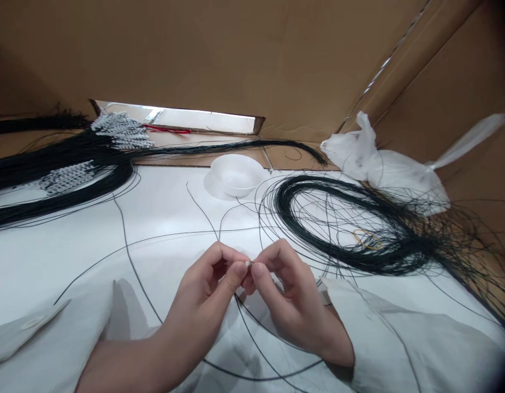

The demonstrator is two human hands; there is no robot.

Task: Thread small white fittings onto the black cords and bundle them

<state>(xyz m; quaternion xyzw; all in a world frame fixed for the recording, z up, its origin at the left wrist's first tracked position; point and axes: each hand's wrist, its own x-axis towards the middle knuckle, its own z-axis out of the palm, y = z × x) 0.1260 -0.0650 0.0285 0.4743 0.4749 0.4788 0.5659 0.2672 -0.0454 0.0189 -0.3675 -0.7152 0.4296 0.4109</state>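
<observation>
My left hand (207, 297) and my right hand (291, 300) meet fingertip to fingertip above the white table. Between the thumb and forefinger of the left is a tiny white bead (248, 263). The right thumb and forefinger pinch a thin dark cord (253, 264) right beside the bead. Whether the cord passes through the bead is too small to tell. Dark cord strands (247, 323) hang below the fingers and loop toward my body; others stretch out over the table beyond the hands.
A white bowl (238, 173) stands beyond my hands. On the right lies a coiled bundle of dark cord (287, 204) with a yellow band (367, 239), near a white plastic bag (393, 169). Leftward are dark cords with black-and-white beaded ends (123, 131). Cardboard walls (195, 54) enclose the table.
</observation>
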